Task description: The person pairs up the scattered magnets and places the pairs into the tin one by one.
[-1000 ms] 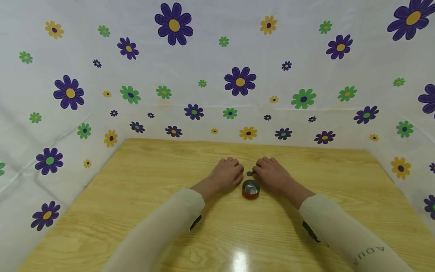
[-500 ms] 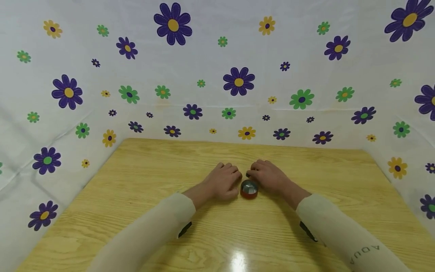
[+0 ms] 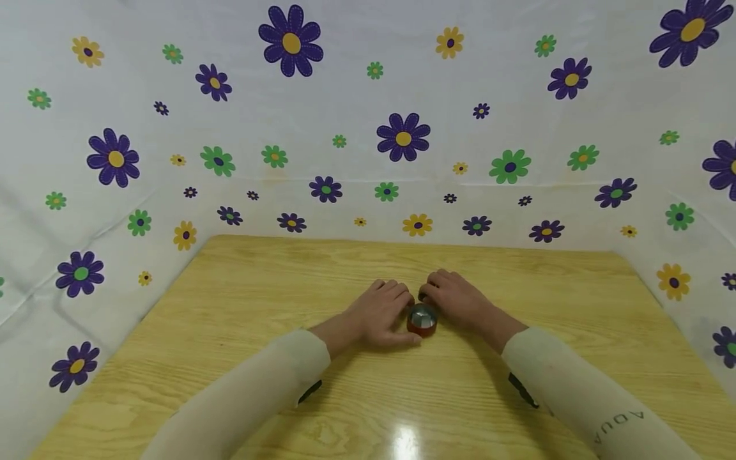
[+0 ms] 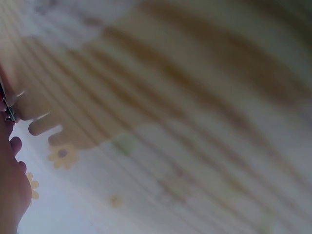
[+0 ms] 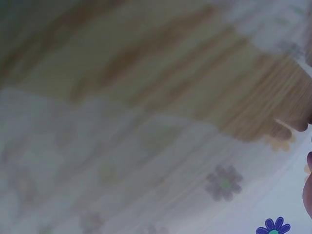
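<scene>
A small round tin (image 3: pixel 422 321) with a shiny, mirror-like top and a reddish side stands on the wooden table, between both hands in the head view. My left hand (image 3: pixel 384 317) is at its left side, thumb lying along the near edge and fingers at the far-left rim. Just behind the tin, my right hand (image 3: pixel 457 299) pinches a small dark piece (image 3: pixel 422 296), mostly hidden by the fingers; I cannot tell its kind. At the left edge of the left wrist view, the hand (image 4: pixel 12 190) shows beside a thin dark edge.
The wooden table (image 3: pixel 230 306) reaches back to a white cloth (image 3: pixel 345 96) printed with purple, green and yellow flowers, which also hangs on both sides. Light glares on the table's near part. Both wrist views show mostly blurred reflections.
My left hand has come toward me and stretched its thumb along the tin's near side. My right hand has shifted slightly left, and the dark piece is more covered by its fingers.
</scene>
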`<state>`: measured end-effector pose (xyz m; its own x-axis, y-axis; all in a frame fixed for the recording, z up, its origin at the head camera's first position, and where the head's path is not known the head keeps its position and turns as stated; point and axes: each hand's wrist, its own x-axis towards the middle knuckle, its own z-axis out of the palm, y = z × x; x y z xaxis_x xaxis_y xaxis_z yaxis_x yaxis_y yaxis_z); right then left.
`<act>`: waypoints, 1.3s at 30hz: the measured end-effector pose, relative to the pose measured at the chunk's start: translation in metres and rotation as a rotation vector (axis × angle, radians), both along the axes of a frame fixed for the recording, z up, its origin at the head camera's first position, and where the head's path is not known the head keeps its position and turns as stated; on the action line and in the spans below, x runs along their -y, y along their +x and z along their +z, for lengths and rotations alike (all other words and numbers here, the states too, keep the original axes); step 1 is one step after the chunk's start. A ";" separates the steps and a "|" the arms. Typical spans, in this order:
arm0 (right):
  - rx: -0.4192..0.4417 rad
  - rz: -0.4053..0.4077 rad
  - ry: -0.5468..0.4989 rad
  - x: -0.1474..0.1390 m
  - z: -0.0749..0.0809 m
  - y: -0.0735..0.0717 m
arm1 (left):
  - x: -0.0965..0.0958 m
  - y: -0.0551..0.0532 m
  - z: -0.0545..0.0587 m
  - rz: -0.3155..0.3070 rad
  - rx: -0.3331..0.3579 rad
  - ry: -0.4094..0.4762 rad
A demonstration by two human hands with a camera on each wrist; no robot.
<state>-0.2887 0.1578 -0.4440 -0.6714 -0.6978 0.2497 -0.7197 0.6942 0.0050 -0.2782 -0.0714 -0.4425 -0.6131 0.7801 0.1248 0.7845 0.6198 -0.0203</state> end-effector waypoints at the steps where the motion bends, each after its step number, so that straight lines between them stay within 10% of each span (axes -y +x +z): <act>1: 0.002 0.000 -0.002 0.000 0.000 0.000 | -0.001 0.000 0.000 -0.001 -0.001 0.002; 39: -0.007 -0.107 0.108 0.002 0.003 0.004 | 0.001 -0.003 0.000 0.090 -0.089 -0.065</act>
